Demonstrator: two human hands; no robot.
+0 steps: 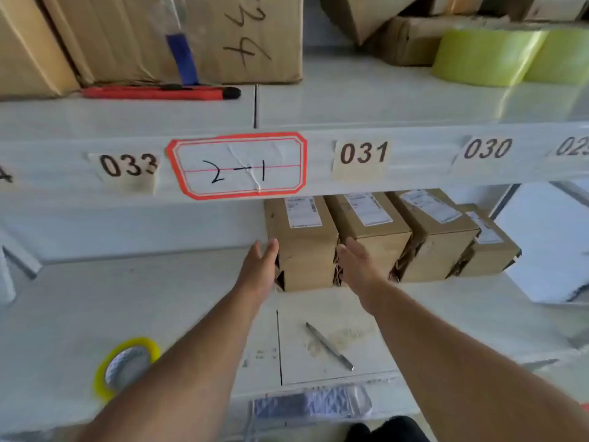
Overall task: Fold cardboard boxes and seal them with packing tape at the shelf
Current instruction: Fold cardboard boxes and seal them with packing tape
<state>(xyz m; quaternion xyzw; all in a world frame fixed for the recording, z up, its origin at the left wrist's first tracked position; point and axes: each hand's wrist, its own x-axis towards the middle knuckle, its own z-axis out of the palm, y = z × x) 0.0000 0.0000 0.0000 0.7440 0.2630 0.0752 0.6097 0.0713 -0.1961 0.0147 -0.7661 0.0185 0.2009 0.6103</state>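
Mid-frame on lower shelf (127, 298): leftmost box (306, 250) of a row. Left hand (259, 266) and right hand (357, 266) flat-fingered, flanking it, gripping nothing. Probably light, stiff cardboard; best clasped by both side walls.

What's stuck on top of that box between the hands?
A white printed label lies on top of the box, toward its back. Its far end is hidden by the shelf beam above, and the print is too small to read.
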